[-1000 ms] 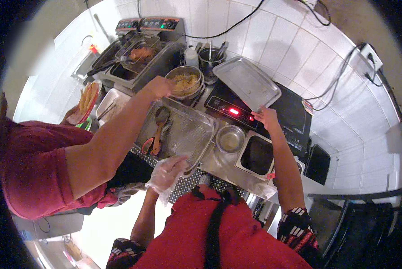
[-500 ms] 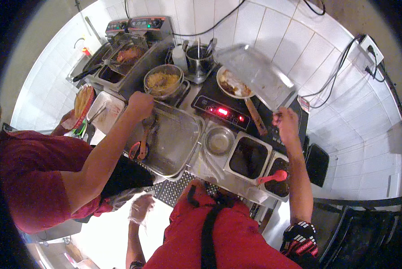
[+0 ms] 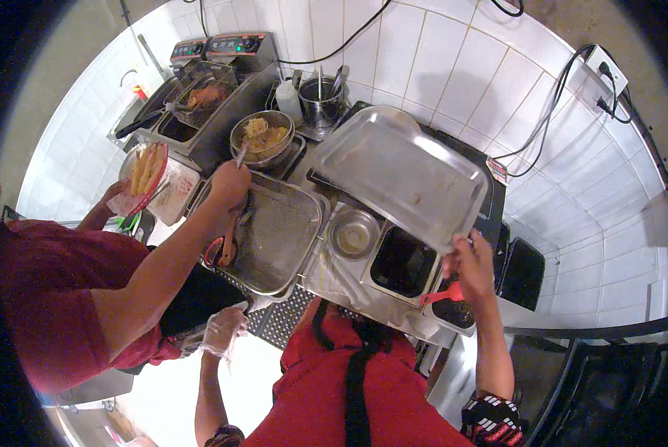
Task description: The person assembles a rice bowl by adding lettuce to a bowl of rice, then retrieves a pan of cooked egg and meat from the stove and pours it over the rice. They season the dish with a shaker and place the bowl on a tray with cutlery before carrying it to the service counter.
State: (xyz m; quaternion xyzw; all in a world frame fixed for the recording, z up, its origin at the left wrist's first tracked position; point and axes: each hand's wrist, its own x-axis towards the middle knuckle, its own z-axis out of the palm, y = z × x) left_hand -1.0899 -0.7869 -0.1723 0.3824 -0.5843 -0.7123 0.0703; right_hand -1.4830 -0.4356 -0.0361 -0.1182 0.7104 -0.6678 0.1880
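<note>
My right hand point(image 3: 471, 267) grips the near right corner of a shallow rectangular metal tray point(image 3: 405, 167). The tray is held over the induction cooktop and hides the frying pan, apart from part of a round rim point(image 3: 401, 118) behind its far edge. My left hand point(image 3: 224, 331), in a clear plastic glove, hangs low beside the co-worker's dark apron. Its fingers look loosely apart, with nothing seen in them. Just below the tray sit a round steel bowl point(image 3: 352, 233) and a square container of dark sauce point(image 3: 401, 261). Close to my right hand, a red ladle point(image 3: 442, 293) rests across another sauce container point(image 3: 453, 313).
At left, a co-worker in a maroon sleeve point(image 3: 144, 305) spoons yellow shredded food from a metal bowl point(image 3: 278, 153) and holds a red-rimmed plate of fries point(image 3: 148, 175). A mesh-lined metal pan point(image 3: 278, 231) stands between us. Behind are a deep fryer point(image 3: 177, 130) and a utensil pot point(image 3: 321, 100).
The tray has come down and nearer with my right hand, covering the pan and the cooktop display. My left hand has risen slightly leftward. The co-worker has lifted a spoonful.
</note>
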